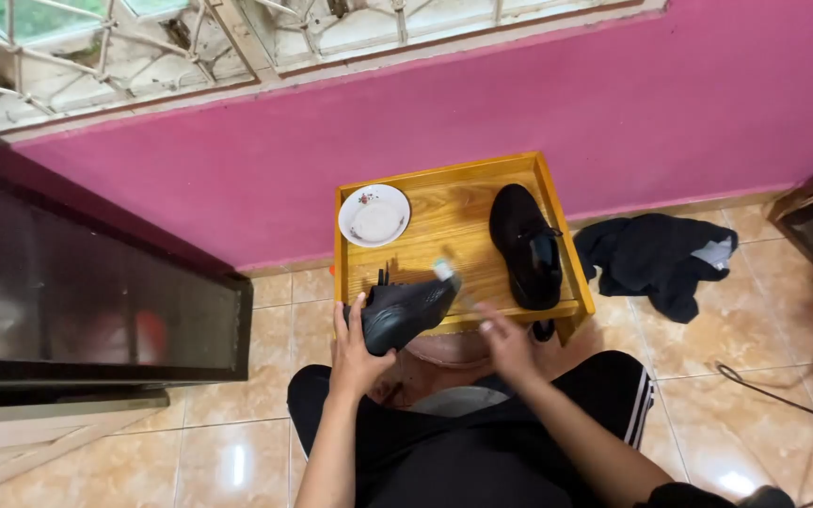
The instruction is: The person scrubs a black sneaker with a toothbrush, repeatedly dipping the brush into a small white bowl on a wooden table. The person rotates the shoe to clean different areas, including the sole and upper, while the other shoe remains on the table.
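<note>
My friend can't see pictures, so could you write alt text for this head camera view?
Seen from above, a seated person's left hand holds a black shoe while the blurred right hand works beside its toe. Ahead, a small wooden table against a pink wall bears the second black shoe and a white dish.

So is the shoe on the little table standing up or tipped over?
Standing up. The black shoe sits sole-down on the wooden table, opening facing up.

left hand holds black shoe | right hand blurred, perhaps brushing | wooden tray-table
</note>
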